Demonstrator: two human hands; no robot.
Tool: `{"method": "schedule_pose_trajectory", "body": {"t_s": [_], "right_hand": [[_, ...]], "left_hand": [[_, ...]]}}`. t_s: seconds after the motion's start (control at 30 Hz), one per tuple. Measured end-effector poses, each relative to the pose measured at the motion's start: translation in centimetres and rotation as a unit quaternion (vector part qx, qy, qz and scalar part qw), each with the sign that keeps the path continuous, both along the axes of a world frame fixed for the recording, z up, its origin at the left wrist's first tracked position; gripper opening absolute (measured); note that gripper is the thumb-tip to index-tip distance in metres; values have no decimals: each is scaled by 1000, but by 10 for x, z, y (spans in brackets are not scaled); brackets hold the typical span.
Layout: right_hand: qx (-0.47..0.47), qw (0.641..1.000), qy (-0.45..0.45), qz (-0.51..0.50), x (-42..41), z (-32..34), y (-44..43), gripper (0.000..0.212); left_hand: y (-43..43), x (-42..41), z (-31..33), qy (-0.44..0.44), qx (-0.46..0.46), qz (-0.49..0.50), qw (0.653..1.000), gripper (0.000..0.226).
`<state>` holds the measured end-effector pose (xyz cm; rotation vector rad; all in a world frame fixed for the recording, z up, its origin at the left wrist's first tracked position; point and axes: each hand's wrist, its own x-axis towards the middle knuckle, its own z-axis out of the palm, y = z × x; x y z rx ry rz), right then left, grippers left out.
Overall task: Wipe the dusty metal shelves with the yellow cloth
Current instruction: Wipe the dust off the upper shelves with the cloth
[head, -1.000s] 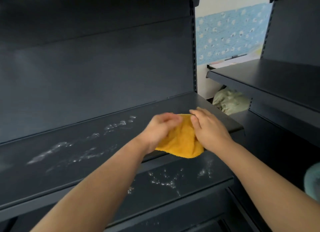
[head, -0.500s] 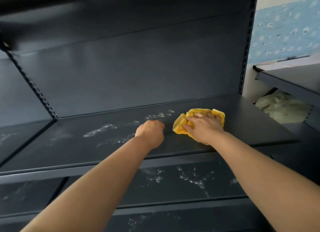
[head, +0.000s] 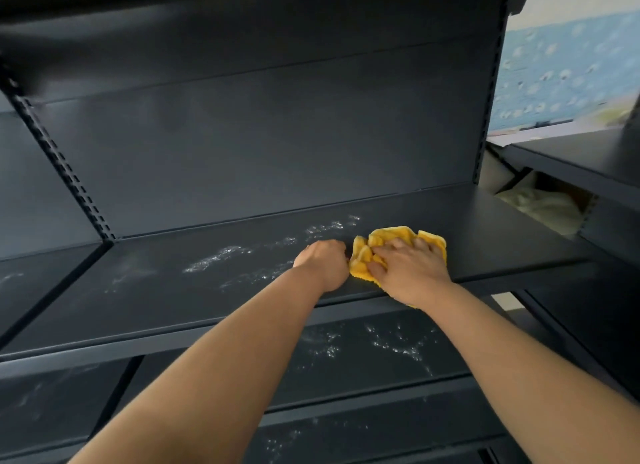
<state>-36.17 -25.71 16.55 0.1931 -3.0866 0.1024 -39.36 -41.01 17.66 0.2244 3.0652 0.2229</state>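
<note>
The yellow cloth [head: 388,239] lies bunched on the dark metal shelf [head: 173,297], right of its middle. My right hand [head: 412,269] presses flat on top of the cloth, fingers spread over it. My left hand [head: 323,264] rests as a fist on the shelf, touching the cloth's left edge. White dust streaks [head: 221,259] run across the shelf to the left of both hands. The lower shelf [head: 381,349] carries more white dust specks.
A dark back panel [head: 259,145] rises behind the shelf, with a slotted upright [head: 65,172] at the left. Another dark shelf unit [head: 588,155] stands to the right, a pale bundle [head: 540,204] beneath it. Further dusty shelves sit lower down.
Both hands brought the cloth from the shelf's front edge onto the shelf surface. The left hand let go and closed into a fist; the right hand now presses the cloth down.
</note>
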Motion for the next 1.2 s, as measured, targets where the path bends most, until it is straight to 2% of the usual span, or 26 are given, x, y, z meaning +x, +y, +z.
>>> {"method": "schedule_pose_trajectory", "body": {"t_s": [0.1, 0.23, 0.37, 0.47, 0.5, 0.57, 0.8, 1.03, 1.2], "right_hand": [[-1, 999, -1, -33, 12, 1, 0, 51], [-1, 998, -5, -62, 15, -3, -5, 51], [4, 997, -16, -79, 0, -4, -3, 51], [13, 996, -38, -84, -27, -3, 8, 52], [18, 995, -43, -85, -38, -3, 13, 53], [27, 995, -49, -86, -62, -1, 22, 53], [13, 995, -56, -76, -141, -3, 37, 57], [-3, 997, -61, -42, -183, -2, 15, 59], [-4, 997, -52, 57, -172, -2, -26, 55]], "left_hand": [[-3, -2, 1, 5, -7, -18, 1000, 19], [-2, -5, 3, 23, -79, -46, 996, 14], [2, -2, 12, 59, -131, -54, 988, 20], [1, -11, 15, 67, -98, -43, 992, 9], [-1, -16, 13, 66, -70, -37, 995, 12], [-8, -24, 9, 56, -35, -35, 997, 25], [-31, -35, -1, -44, -74, -56, 995, 58], [-30, -28, -8, -44, -73, -39, 996, 58], [-30, -27, -2, -45, -42, -32, 998, 55]]}}
